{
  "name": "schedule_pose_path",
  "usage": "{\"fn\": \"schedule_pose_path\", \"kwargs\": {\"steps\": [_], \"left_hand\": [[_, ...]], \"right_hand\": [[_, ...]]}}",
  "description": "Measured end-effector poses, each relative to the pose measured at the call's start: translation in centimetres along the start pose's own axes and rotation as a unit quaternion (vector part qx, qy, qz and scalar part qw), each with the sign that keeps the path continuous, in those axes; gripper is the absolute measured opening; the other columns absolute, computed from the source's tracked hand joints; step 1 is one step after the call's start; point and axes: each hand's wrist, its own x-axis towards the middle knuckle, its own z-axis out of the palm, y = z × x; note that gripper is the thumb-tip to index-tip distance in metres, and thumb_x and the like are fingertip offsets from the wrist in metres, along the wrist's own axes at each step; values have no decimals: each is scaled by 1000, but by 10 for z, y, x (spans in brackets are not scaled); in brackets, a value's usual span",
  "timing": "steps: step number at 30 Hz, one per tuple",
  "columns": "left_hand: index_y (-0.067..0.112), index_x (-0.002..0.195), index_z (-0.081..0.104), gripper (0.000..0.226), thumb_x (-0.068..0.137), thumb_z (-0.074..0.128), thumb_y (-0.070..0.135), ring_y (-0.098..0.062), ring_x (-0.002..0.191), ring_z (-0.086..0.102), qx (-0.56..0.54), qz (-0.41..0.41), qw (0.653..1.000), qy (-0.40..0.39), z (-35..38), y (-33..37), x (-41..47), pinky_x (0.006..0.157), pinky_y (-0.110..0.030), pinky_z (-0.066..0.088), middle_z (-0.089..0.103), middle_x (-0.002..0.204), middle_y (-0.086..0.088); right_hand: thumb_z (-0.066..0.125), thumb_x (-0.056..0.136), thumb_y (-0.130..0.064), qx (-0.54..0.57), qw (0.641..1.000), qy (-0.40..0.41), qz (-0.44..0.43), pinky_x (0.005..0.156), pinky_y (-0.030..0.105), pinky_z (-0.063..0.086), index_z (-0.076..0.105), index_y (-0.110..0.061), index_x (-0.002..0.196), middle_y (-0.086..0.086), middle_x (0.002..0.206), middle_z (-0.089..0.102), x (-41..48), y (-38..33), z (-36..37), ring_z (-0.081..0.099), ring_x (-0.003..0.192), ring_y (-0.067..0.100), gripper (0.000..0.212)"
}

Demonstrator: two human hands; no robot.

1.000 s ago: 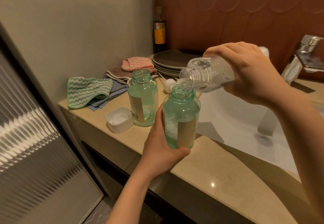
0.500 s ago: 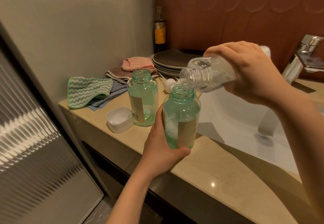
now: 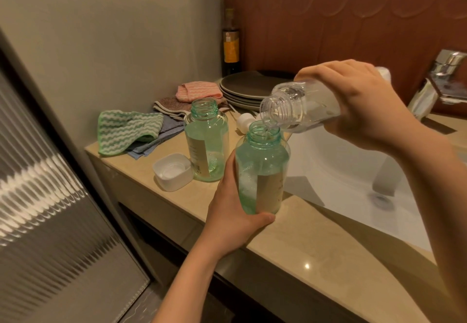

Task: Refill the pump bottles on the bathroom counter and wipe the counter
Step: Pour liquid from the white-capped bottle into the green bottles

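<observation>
My left hand (image 3: 232, 211) grips a green-tinted bottle (image 3: 262, 168) with a tan label, open at the neck and upright on the beige counter (image 3: 316, 244). My right hand (image 3: 361, 105) holds a clear plastic refill bottle (image 3: 300, 106) tipped on its side, its mouth just over the green bottle's neck, with clear liquid running in. A second open green bottle (image 3: 206, 140) stands behind and to the left, holding a little liquid. A white pump cap (image 3: 244, 121) lies behind the two bottles.
A white square dish (image 3: 173, 172) sits left of the bottles. Folded cloths, a green striped one (image 3: 126, 130) and a pink one (image 3: 198, 91), lie by the wall. Dark plates (image 3: 250, 87) are stacked behind. The white sink (image 3: 353, 183) and chrome tap (image 3: 444, 74) are at right.
Both hands and both bottles stay almost still. The clear bottle remains tipped over the green bottle's neck throughout.
</observation>
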Motion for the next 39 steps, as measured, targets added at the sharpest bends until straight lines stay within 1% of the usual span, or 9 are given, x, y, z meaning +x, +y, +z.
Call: {"fn": "schedule_pose_path", "kwargs": {"steps": [4, 7, 9, 12, 22, 27, 31, 35, 39], "left_hand": [[84, 103, -1, 117, 60, 86, 20, 22, 109, 29, 1, 1, 1000, 1, 0, 1, 0, 77, 10, 26, 27, 116, 50], [81, 107, 2, 115, 60, 87, 20, 18, 113, 31, -2, -2, 1000, 2, 0, 1, 0, 79, 5, 30, 30, 118, 48], [83, 104, 0, 116, 60, 87, 20, 16, 114, 32, -3, -2, 1000, 4, 0, 1, 0, 81, 3, 29, 30, 119, 48], [86, 102, -1, 118, 59, 87, 20, 17, 114, 33, -2, 1, 1000, 6, 0, 1, 0, 81, 4, 28, 30, 119, 48], [76, 113, 3, 115, 58, 87, 20, 14, 118, 33, 3, 1, 1000, 6, 1, -2, 2, 84, 3, 26, 32, 124, 42], [78, 112, 3, 115, 58, 87, 21, 16, 117, 32, 4, 2, 1000, 3, 1, -1, 2, 81, 7, 26, 32, 124, 44], [79, 111, 1, 116, 58, 87, 21, 14, 119, 33, 4, 0, 1000, 3, 0, -1, 2, 82, 4, 26, 32, 125, 42], [78, 112, 3, 115, 58, 87, 20, 16, 116, 33, 4, -2, 1000, 2, 0, 0, 1, 80, 7, 27, 31, 123, 44], [75, 113, 4, 114, 59, 87, 20, 13, 119, 33, 2, -8, 1000, 1, 0, 0, 1, 82, 4, 27, 33, 127, 39]], "right_hand": [[76, 68, -3, 1, 1000, -2, 1, 93, 46, 35, 50, -15, 129, 12, 122, 57, -1, -1, 0, 50, 111, 34, 67], [76, 68, -3, -1, 1000, -4, 2, 94, 46, 35, 50, -16, 129, 12, 122, 57, -1, -1, 0, 49, 111, 34, 68], [76, 68, -3, -2, 1000, -6, 3, 94, 46, 35, 49, -16, 130, 12, 123, 57, 0, -1, 0, 49, 111, 34, 68], [76, 68, -4, -3, 1000, -7, 2, 93, 46, 36, 49, -16, 130, 12, 122, 57, 0, 0, 0, 49, 111, 34, 68], [76, 68, -4, -5, 1000, -8, 1, 91, 45, 36, 50, -17, 129, 11, 122, 58, 1, -1, 0, 50, 109, 34, 68], [77, 67, -3, -3, 1000, -9, 2, 92, 45, 36, 50, -17, 129, 11, 122, 58, 0, -1, 0, 50, 110, 35, 69], [77, 67, -4, -6, 1000, -12, 3, 93, 46, 36, 49, -17, 130, 11, 123, 57, 1, -1, -1, 50, 111, 34, 70], [77, 67, -3, -7, 1000, -11, 3, 93, 46, 36, 49, -17, 129, 11, 122, 58, 0, -2, -1, 50, 110, 34, 70], [77, 67, -3, -10, 1000, -11, 5, 93, 46, 36, 49, -17, 129, 11, 122, 57, 1, -1, -1, 50, 110, 34, 70]]}}
